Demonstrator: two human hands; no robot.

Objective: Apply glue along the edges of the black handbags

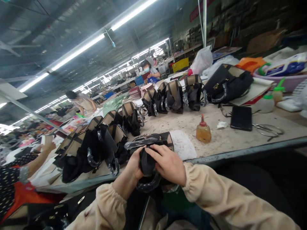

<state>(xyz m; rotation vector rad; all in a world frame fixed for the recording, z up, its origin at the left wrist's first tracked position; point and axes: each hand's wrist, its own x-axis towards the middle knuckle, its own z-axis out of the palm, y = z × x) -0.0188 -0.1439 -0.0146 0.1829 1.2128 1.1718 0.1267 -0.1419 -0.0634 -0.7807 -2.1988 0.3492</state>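
At the table's near edge lies a black handbag (165,138) with a tan side panel and handles wrapped in clear plastic. A dark soft part of it (146,163) bulges toward me between my hands. My left hand (134,165) is closed around this part from the left, its thumb near the top. From the right, my right hand (169,163) presses its fingers over the same part. One plastic-wrapped handle (150,184) hangs below my hands. What lies under my fingers is hidden.
Several black-and-tan handbags (174,95) stand in rows ahead and left. To the right are an amber bottle (203,131), a black tablet-like object (241,118), scissors (268,129) and a larger black bag (227,84). A co-worker's arm (39,161) reaches in at left.
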